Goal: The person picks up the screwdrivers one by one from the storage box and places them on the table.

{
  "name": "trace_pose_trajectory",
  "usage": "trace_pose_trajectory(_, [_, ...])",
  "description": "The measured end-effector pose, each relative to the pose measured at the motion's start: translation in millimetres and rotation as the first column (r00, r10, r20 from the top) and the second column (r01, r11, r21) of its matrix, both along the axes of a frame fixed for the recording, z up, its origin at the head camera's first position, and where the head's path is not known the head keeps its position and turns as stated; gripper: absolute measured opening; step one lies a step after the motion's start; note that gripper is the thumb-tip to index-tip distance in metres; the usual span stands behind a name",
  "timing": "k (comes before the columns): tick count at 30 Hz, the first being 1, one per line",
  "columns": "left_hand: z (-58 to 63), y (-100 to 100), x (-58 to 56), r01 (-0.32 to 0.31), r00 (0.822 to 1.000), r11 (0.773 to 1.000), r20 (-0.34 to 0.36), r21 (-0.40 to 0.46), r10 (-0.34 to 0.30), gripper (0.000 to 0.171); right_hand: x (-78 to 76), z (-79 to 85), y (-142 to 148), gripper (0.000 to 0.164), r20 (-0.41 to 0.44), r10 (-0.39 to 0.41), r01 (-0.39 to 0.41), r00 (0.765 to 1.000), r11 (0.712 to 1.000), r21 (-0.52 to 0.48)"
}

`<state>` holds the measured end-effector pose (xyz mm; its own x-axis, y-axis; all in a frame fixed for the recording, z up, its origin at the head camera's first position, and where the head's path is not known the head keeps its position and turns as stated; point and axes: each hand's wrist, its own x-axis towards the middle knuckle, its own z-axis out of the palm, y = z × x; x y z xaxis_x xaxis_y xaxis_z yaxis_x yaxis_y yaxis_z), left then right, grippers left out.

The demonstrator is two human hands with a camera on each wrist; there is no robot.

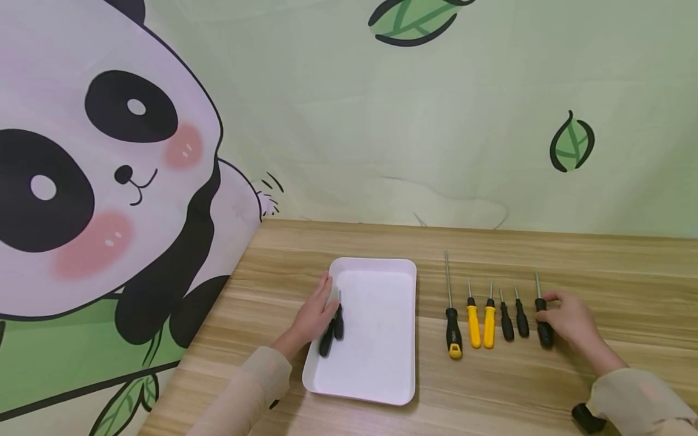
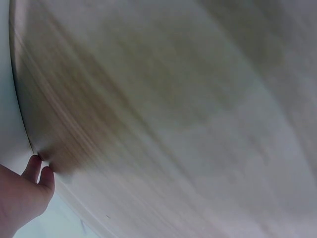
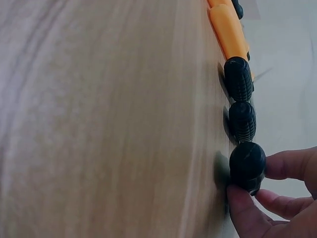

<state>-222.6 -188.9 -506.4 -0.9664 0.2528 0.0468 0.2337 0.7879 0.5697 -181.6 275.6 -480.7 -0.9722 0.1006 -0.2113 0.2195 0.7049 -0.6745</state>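
Note:
A white tray [image 1: 376, 339] lies on the table with two small black screwdrivers [image 1: 339, 322] along its left side. My left hand [image 1: 312, 315] holds the tray's left wall, thumb over the rim and fingers along the outside. On the right, my right hand [image 1: 569, 318] pinches the handle of a black screwdriver [image 1: 544, 327], thumb on one side and fingers on the other. That screwdriver's shaft points away from me. In the right wrist view its rounded handle end [image 3: 247, 161] shows between the thumb and fingers, close to the tabletop.
Left of the held screwdriver, a row holds two small black screwdrivers [image 1: 507, 321], two yellow-handled screwdrivers [image 1: 489, 324] and a long black-and-yellow screwdriver [image 1: 452, 333]. The wooden table [image 1: 491, 393] meets a panda-printed backdrop [image 1: 327, 151]. A black object [image 1: 588, 418] shows by the right sleeve.

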Motion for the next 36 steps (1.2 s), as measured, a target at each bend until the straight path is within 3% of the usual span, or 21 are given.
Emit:
trace_pose_trajectory(5, [-0.2, 0, 1.2, 0.003, 1.0, 1.0, 0.009, 0.004, -0.003, 0.057, 0.2, -0.6, 3, 0.054, 0.016, 0.019, -0.018, 1.0, 1.0, -0.014])
trace_pose_trajectory(15, [-0.5, 0, 1.8, 0.003, 1.0, 1.0, 0.011, 0.001, -0.003, 0.058, 6.3, -2.2, 6, 0.056, 0.058, 0.018, -0.009, 0.998, 0.987, -0.158])
trace_pose_trajectory(32, [-1.6, 0, -0.2, 0.003, 1.0, 1.0, 0.004, 0.0, -0.003, 0.058, 11.8, -5.4, 10, 0.06, 0.019, 0.01, -0.007, 1.0, 0.989, -0.145])
trace_pose_trajectory(36, [-1.5, 0, -0.7, 0.002, 1.0, 1.0, 0.003, 0.003, -0.002, 0.058, 12.2, -2.1, 10, 0.062, 0.006, 0.007, -0.006, 1.0, 0.994, -0.105])
